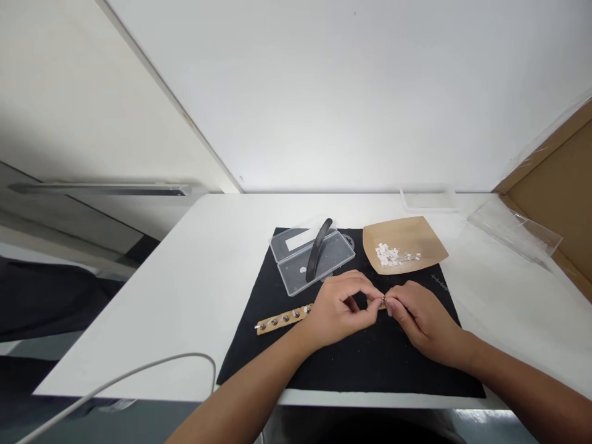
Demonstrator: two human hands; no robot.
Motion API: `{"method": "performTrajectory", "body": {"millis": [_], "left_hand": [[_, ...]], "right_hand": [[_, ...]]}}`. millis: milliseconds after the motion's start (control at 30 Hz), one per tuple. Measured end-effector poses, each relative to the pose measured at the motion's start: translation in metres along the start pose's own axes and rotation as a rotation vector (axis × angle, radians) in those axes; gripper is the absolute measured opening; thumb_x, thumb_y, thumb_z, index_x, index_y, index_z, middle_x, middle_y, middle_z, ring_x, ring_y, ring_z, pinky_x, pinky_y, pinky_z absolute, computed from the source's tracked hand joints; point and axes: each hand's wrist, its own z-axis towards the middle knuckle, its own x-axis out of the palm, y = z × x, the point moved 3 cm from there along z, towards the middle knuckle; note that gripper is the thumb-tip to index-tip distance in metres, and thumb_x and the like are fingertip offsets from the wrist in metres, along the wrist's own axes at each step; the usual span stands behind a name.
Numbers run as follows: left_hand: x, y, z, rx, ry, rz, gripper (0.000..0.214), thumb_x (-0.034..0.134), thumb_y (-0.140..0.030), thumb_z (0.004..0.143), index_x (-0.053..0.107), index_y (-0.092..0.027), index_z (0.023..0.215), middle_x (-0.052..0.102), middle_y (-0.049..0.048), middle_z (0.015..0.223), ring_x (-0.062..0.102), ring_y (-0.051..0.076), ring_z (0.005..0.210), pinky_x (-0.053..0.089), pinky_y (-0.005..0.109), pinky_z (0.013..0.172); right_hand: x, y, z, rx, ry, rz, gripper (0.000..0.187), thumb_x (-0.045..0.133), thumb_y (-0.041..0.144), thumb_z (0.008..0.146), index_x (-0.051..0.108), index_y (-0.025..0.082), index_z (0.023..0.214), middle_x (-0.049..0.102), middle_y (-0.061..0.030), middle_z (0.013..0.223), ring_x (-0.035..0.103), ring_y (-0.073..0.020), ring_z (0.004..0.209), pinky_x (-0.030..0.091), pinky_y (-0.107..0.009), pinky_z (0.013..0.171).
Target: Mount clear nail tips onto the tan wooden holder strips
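My left hand point(340, 305) and my right hand point(423, 320) meet over the black cloth mat point(351, 370). Both pinch a tiny shiny metal piece point(383, 299) between thumb and finger; its kind is too small to make out. Below and partly behind my left hand lies a light brown strip point(267, 327) bearing several small metal holders with white tips. Its middle is hidden by that hand. Beyond the hands, a shallow brown paper tray point(432, 237) holds a heap of small white pieces point(391, 254).
A clear plastic case point(287, 280) lies unfolded on the mat, with a curved black nail file point(318, 250) across it. A clear lid point(513, 228) and a cardboard box point(555, 185) are at the right. A white cable point(152, 364) crosses the front left table edge.
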Motion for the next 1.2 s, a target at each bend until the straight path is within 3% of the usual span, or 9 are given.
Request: {"method": "performTrajectory", "body": {"millis": [500, 1200], "left_hand": [[0.0002, 0.0046, -0.0007, -0.201, 0.060, -0.200, 0.009, 0.077, -0.012, 0.072, 0.081, -0.014, 0.079, 0.073, 0.0080, 0.081, 0.065, 0.012, 0.066, 0.042, 0.011, 0.042], [0.0002, 0.0062, -0.0007, -0.276, 0.093, -0.266, 0.005, 0.078, -0.016, 0.074, 0.079, -0.013, 0.078, 0.075, 0.0109, 0.088, 0.070, 0.015, 0.069, 0.044, 0.014, 0.044]], "right_hand": [[-0.0013, 0.0013, -0.0005, -0.075, 0.033, 0.073, 0.029, 0.041, 0.025, 0.115, 0.060, 0.022, 0.093, 0.068, 0.0011, 0.080, 0.058, -0.0157, 0.071, 0.037, -0.033, 0.072], [-0.0007, 0.0003, 0.0001, 0.055, 0.124, 0.229, 0.040, 0.037, 0.038, 0.118, 0.061, 0.023, 0.091, 0.066, 0.0013, 0.080, 0.056, -0.0156, 0.074, 0.040, -0.032, 0.074]]}}
